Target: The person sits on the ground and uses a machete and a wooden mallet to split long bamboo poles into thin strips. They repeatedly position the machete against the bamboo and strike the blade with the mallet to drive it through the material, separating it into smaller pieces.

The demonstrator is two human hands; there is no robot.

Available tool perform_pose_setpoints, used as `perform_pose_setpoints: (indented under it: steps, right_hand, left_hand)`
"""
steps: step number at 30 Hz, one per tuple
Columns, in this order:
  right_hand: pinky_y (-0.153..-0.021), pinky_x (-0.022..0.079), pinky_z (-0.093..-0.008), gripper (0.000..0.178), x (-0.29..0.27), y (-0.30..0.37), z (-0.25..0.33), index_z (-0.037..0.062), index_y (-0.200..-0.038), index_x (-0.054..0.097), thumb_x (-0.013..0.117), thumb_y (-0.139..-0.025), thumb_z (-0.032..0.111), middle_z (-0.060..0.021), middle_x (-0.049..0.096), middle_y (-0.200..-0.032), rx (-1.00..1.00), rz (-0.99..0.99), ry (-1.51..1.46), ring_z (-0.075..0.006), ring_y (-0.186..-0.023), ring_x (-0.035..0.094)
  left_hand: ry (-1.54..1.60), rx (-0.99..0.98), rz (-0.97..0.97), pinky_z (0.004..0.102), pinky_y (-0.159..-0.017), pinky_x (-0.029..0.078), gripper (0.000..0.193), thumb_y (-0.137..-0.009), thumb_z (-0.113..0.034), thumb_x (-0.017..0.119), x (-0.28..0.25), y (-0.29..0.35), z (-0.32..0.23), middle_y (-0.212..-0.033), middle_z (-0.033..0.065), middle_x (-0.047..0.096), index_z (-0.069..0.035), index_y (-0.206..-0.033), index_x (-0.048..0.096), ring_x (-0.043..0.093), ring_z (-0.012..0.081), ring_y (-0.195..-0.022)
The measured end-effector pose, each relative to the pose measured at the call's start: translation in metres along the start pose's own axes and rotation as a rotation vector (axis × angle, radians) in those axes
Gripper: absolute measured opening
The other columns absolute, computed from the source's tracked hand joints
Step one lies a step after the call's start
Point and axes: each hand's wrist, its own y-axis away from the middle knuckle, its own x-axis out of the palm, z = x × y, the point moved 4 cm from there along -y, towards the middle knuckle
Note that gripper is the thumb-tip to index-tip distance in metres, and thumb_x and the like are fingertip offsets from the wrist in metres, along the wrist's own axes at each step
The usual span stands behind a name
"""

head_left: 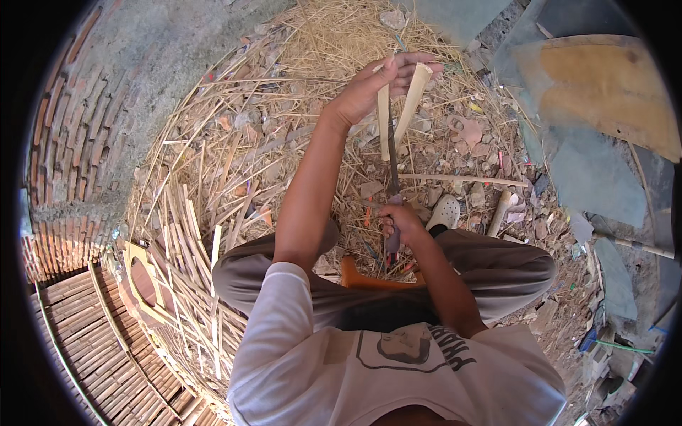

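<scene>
My left hand (376, 84) is raised at the far side, its thumb on a pale split bamboo strip (384, 124) and its fingers passing behind. A second bamboo strip (412, 106) leans away to the right, so the two spread in a narrow V. Between them runs the dark blade of a long knife (393, 167), its tip end near the left hand. My right hand (400, 221) is closed round the knife, close to my lap. Whether the two strips join is hidden by the fingers.
Long bamboo strips (188, 248) lie heaped on my left, beside a bamboo-slat panel (92, 326). Straw and rubble (334, 50) cover the ground. Glass-like sheets (597, 177) lie at the right. A pale clog (445, 211) shows by my right knee. A brick wall (71, 128) stands far left.
</scene>
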Motion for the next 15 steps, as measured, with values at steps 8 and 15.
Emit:
perform_pose_setpoints:
  steps: [8, 15]
  right_hand:
    - [-0.039, 0.037, -0.0304, 0.009, -0.001, -0.002, 0.011, -0.0003, -0.081, 0.058, 0.064, -0.078, 0.005, -0.0067, 0.056, -0.065, -0.165, -0.138, 0.249, -0.0114, -0.048, 0.049]
    - [-0.041, 0.038, -0.0350, 0.016, -0.011, -0.018, 0.008, -0.0021, -0.077, 0.059, 0.068, -0.076, 0.011, -0.0084, 0.057, -0.064, -0.310, -0.350, 0.454, -0.0146, -0.049, 0.052]
  left_hand:
    - [-0.295, 0.036, -0.344, 0.0320, -0.086, 0.057, 0.021, -0.092, -0.005, 0.063, 0.014, 0.006, 0.007, -0.104, 0.0144, 0.072, 0.004, -0.111, 0.064, 0.070, 0.0191, -0.095]
    - [-0.236, 0.055, -0.427, 0.0327, -0.078, 0.059, 0.019, -0.093, -0.010, 0.064, 0.005, 0.000, 0.019, -0.094, 0.0139, 0.073, 0.004, -0.105, 0.066, 0.071, 0.0194, -0.089]
